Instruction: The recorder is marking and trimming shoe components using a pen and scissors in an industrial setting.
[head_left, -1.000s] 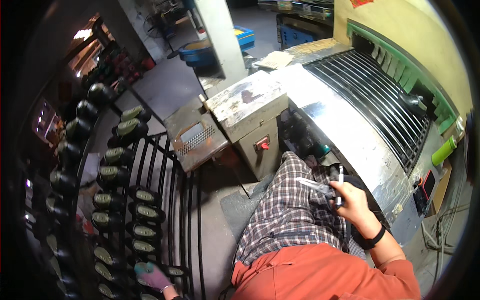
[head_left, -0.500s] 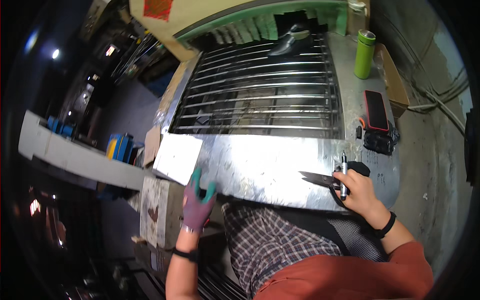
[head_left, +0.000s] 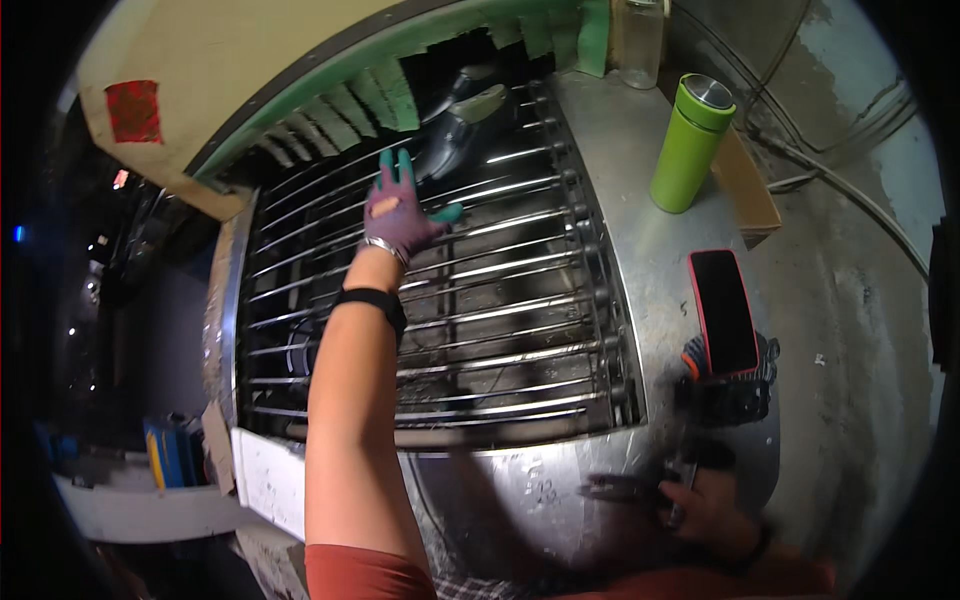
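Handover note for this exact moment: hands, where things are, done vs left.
Left hand: gloved, fingers spread, reaching out over the roller conveyor, holding nothing, just short of the dark shoe.
Right hand: bare, resting on the metal table, gripping a pen-like tool by a dark blade-like piece.
Shoe sits at the green-flapped opening.
Done: nothing picked up.
Left: the shoe is not yet grasped.

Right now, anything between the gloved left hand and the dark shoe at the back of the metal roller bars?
Nothing visible. The left hand in the purple and green glove hangs open over the metal roller bars, just short of the dark shoe on its pale last by the green flap curtain. Only bare rollers lie between them.
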